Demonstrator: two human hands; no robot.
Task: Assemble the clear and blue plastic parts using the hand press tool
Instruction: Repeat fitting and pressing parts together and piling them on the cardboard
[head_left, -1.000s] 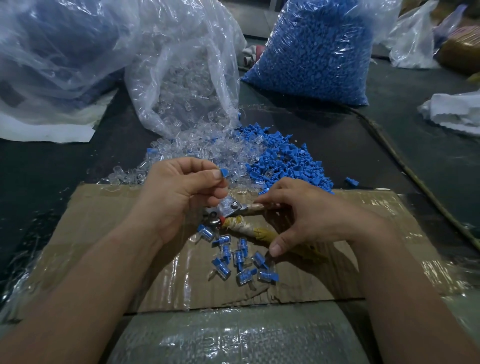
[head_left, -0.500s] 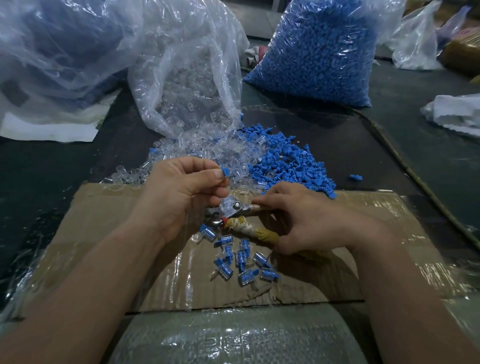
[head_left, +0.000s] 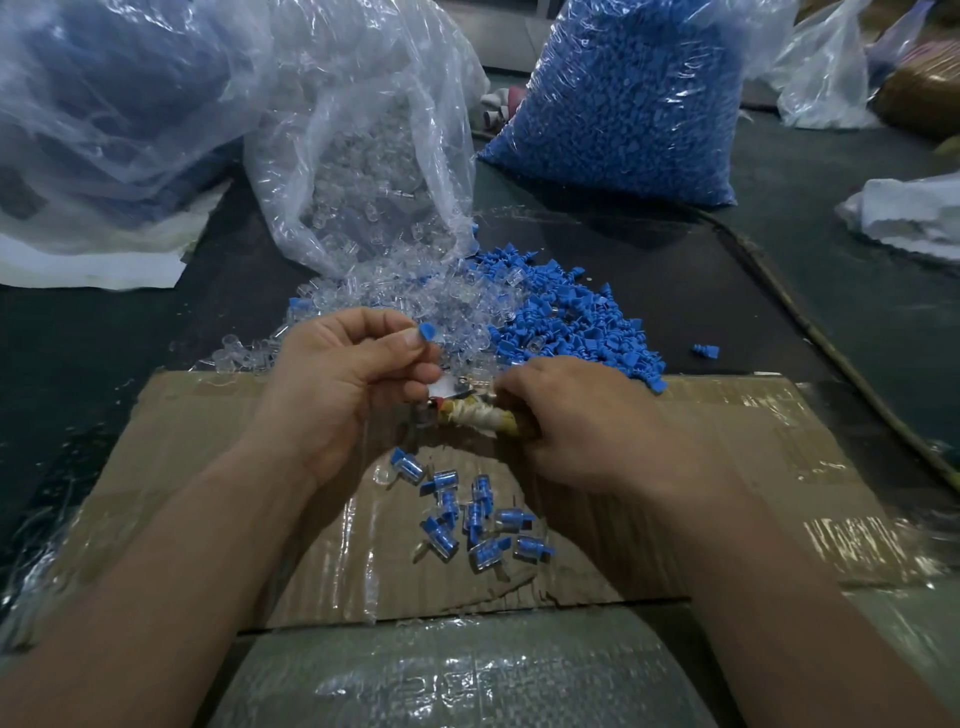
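Squeezing the hand press tool (head_left: 479, 415), the right hand (head_left: 587, 431) has closed tighter.

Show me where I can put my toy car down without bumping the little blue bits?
Bare cardboard lies right of the right hand, and a smaller patch left of the left hand. The dark table ahead of the cardboard's left corner is free too. Crowded: the assembled pieces between the arms, and the loose piles behind the hands.
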